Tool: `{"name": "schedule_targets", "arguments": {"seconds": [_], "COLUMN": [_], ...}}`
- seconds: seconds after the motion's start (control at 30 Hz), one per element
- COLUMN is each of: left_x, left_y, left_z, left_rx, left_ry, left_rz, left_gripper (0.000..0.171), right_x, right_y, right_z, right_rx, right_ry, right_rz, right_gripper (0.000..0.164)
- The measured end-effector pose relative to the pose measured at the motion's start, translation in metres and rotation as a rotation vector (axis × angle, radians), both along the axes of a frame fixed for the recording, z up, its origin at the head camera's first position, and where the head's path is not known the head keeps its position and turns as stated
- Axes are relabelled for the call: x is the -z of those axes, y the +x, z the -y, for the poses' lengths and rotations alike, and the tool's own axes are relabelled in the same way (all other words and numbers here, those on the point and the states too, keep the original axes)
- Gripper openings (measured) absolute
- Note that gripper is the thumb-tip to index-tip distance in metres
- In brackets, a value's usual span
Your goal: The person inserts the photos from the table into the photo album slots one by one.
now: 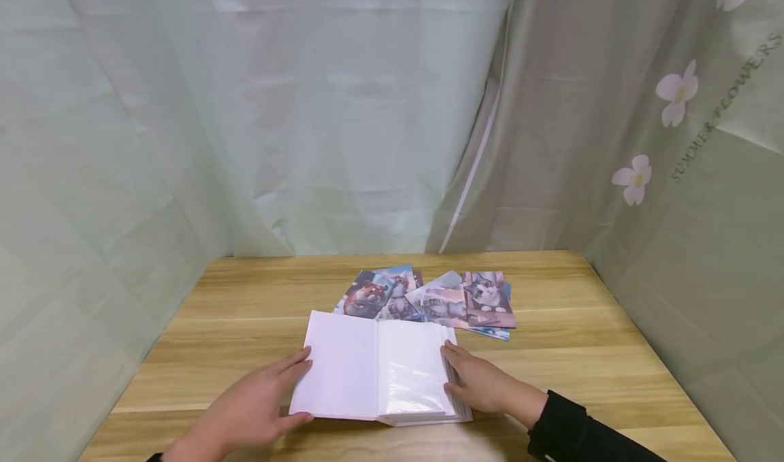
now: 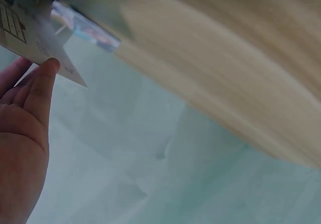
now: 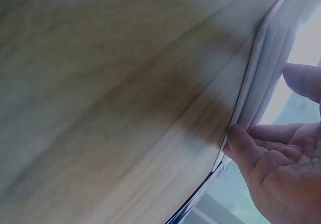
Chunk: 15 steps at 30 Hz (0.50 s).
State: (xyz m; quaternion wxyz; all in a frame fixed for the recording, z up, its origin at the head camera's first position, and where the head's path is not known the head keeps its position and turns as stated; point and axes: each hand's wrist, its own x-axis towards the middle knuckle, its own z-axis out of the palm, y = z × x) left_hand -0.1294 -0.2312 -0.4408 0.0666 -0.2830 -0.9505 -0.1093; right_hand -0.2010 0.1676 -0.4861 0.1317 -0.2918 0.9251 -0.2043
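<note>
A photo album (image 1: 343, 367) lies opened on the wooden table, its plain white inside cover on the left and clear pocket pages (image 1: 412, 363) on the right. My left hand (image 1: 250, 402) pinches the cover's left edge; in the left wrist view the thumb presses the printed outer side of the cover (image 2: 42, 40), with other fingers behind it. At the opposite edge, my right hand (image 1: 484, 382) grips the page stack and back cover. The right wrist view shows fingertips at the album's layered edge (image 3: 266, 58). The top pocket appears blank and reflects light.
Behind the album, several printed pictures lie overlapping, among them an animal picture (image 1: 367, 293) on the left and a cat picture (image 1: 486, 297) on the right. A pale curtain (image 1: 343, 142) hangs along the table's back and sides, with flowers printed at right.
</note>
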Motion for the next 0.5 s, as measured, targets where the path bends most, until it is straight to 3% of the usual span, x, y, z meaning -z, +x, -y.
{"name": "schedule_targets", "arguments": {"seconds": [0.5], "left_x": [0.029], "left_y": [-0.006], "left_z": [0.002], "left_rx": [-0.009], "left_ry": [-0.039], "left_rz": [0.237], "left_gripper": [0.082], "right_x": [-0.001], "right_y": [0.001], "right_z": [0.004], "right_rx": [0.006], "right_ry": [0.016], "right_rz": [0.004], "right_gripper": [0.07]}}
